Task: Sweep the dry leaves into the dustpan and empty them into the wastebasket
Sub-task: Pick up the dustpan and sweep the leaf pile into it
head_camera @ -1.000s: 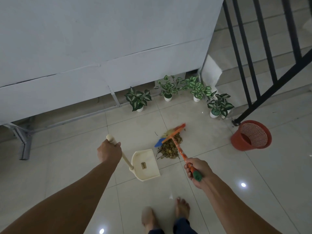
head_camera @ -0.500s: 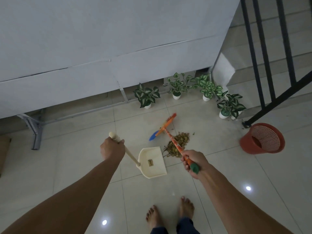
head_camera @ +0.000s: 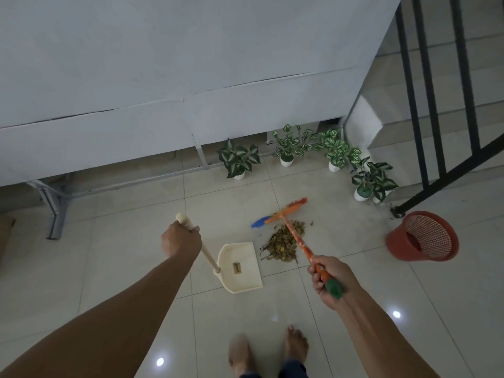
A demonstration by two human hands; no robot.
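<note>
A pile of dry brown leaves [head_camera: 282, 242] lies on the tiled floor. Just left of it stands a cream dustpan [head_camera: 241, 267] with its open edge towards the pile; nothing shows inside it. My left hand [head_camera: 180, 238] grips the top of the dustpan's long wooden handle [head_camera: 203, 248]. My right hand [head_camera: 331, 282] is closed on the orange broom [head_camera: 296, 237] near its green end cap. The broom's orange and blue head [head_camera: 281, 214] is at the far side of the pile. A red mesh wastebasket [head_camera: 422, 237] stands at the right.
Several small potted plants [head_camera: 286, 150] line the foot of a grey wall behind the leaves. A black stair railing [head_camera: 436, 105] and steps rise at the right. A metal frame leg [head_camera: 54, 205] stands at the left. My bare feet [head_camera: 268, 350] are at the bottom.
The broom head has swung back from over the pile to its far side. The dustpan has stayed beside the leaves. The view has shifted slightly.
</note>
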